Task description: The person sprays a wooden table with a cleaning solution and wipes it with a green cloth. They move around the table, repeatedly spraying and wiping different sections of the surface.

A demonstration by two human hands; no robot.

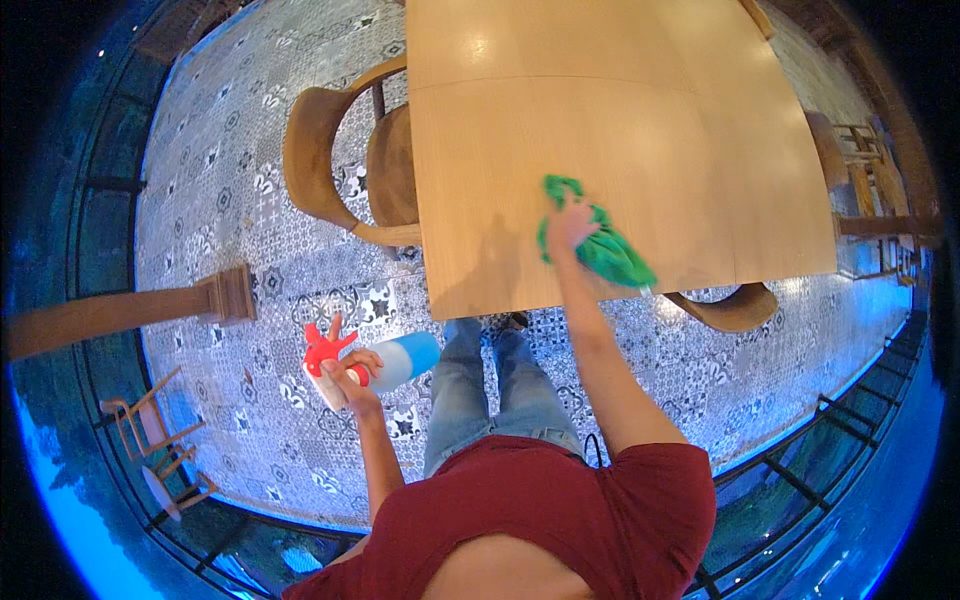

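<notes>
My right hand [570,223] presses a bunched green cloth [611,251] against the top of a light wooden table [637,150], near its front edge. The hand and cloth are slightly blurred. Off the table's left front corner, my left hand [352,379] grips a spray bottle [405,361] by the neck, just under its red and white trigger head [322,360]. The bottle is tilted on its side above the floor, its base pointing right, and blue liquid shows inside it.
A wooden armchair [319,161] stands against the table's left side. Another chair's curved back [731,309] shows at the front edge, right of my arm. A wooden post [225,294] rises at the left from the patterned tile floor [225,180]. More chairs [154,420] stand at lower left.
</notes>
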